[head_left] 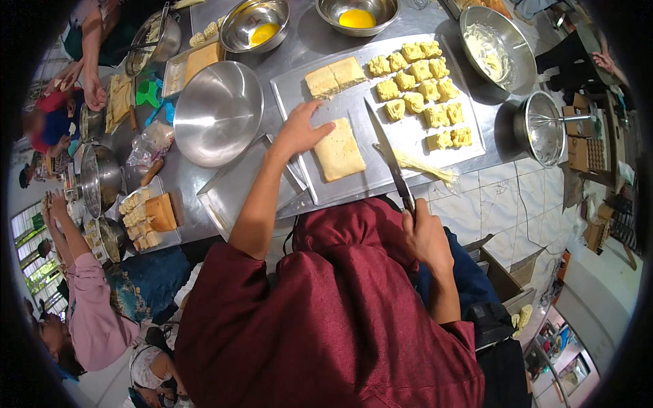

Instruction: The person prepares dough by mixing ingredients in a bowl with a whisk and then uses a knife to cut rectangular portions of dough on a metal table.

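My left hand [301,131] has its fingers apart, thumb at the upper left corner of a rectangular slab of pale sponge cake [341,153]. Whether the thumb presses on the cake, I cannot tell. My right hand [427,237] grips the dark handle of a long knife [388,148], its blade pointing away from me over the metal tray [365,125]. Further up the tray lies sponge cake cut into two pieces [336,76]. Several small cake pieces covered in yellow cream [421,70] fill the right side. A smeared clear piping bag [426,166] lies across the near edge.
A large steel bowl [219,115] and an empty metal pan [245,186] stand left of the tray. Two bowls with yellow liquid [357,19] sit behind. At right are a cream bowl [497,56] and a bowl with a whisk [543,132]. Other people's hands [93,92] work at left.
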The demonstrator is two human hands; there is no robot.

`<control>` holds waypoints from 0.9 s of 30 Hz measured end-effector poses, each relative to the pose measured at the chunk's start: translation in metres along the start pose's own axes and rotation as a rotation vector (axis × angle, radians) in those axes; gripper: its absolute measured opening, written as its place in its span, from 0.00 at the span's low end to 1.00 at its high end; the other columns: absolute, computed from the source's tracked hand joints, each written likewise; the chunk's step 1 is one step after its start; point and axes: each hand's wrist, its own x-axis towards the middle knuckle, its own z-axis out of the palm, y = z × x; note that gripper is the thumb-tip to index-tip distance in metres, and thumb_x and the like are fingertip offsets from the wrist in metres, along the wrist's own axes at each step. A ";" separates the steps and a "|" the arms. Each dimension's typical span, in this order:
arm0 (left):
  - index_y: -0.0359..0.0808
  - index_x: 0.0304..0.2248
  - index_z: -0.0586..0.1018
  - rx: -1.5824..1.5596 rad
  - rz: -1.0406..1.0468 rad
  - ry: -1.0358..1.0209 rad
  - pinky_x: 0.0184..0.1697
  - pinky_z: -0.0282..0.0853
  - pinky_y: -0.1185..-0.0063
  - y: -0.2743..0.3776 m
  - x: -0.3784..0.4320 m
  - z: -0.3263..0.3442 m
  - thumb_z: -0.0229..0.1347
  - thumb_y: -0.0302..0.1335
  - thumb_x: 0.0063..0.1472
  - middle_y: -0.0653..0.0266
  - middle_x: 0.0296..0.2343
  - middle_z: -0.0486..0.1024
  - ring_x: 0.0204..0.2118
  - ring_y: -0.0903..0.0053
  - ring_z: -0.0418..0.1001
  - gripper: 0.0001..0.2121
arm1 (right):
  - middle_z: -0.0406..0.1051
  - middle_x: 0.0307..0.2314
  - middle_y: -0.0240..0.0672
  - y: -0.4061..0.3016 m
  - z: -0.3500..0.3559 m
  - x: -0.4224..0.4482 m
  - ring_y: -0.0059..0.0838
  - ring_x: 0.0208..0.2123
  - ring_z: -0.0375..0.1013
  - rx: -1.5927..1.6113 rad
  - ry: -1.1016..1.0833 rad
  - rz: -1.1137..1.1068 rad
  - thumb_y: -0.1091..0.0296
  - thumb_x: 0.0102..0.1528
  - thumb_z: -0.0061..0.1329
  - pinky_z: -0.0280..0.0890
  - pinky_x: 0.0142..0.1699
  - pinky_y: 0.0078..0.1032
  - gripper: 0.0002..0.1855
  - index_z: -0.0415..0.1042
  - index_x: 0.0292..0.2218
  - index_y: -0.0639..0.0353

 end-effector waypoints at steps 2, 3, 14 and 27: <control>0.31 0.47 0.64 0.090 0.038 -0.022 0.51 0.56 0.72 -0.015 -0.004 0.013 0.54 0.44 0.49 0.46 0.45 0.63 0.48 0.58 0.61 0.31 | 0.66 0.19 0.61 0.009 0.005 -0.002 0.59 0.23 0.67 0.060 0.013 -0.026 0.62 0.54 0.38 0.59 0.28 0.48 0.13 0.56 0.34 0.64; 0.30 0.47 0.65 0.176 0.080 -0.042 0.51 0.57 0.74 -0.023 -0.004 0.020 0.55 0.43 0.49 0.48 0.44 0.64 0.46 0.59 0.64 0.31 | 0.67 0.19 0.59 0.014 0.009 0.000 0.57 0.23 0.68 0.115 0.031 -0.050 0.62 0.55 0.38 0.60 0.27 0.45 0.12 0.57 0.34 0.64; 0.29 0.34 0.73 0.080 0.013 -0.052 0.40 0.61 0.67 -0.013 0.004 0.014 0.35 0.42 0.62 0.44 0.30 0.71 0.35 0.53 0.68 0.23 | 0.64 0.18 0.46 0.013 0.098 0.071 0.41 0.22 0.66 0.626 0.042 -0.345 0.63 0.55 0.39 0.60 0.29 0.31 0.11 0.61 0.33 0.63; 0.36 0.41 0.71 0.615 0.183 0.252 0.47 0.52 0.68 0.023 0.110 0.003 0.59 0.43 0.39 0.59 0.38 0.70 0.47 0.68 0.60 0.29 | 0.72 0.24 0.37 0.024 0.076 0.037 0.23 0.25 0.69 0.811 0.238 -0.317 0.69 0.55 0.37 0.64 0.32 0.21 0.10 0.64 0.37 0.65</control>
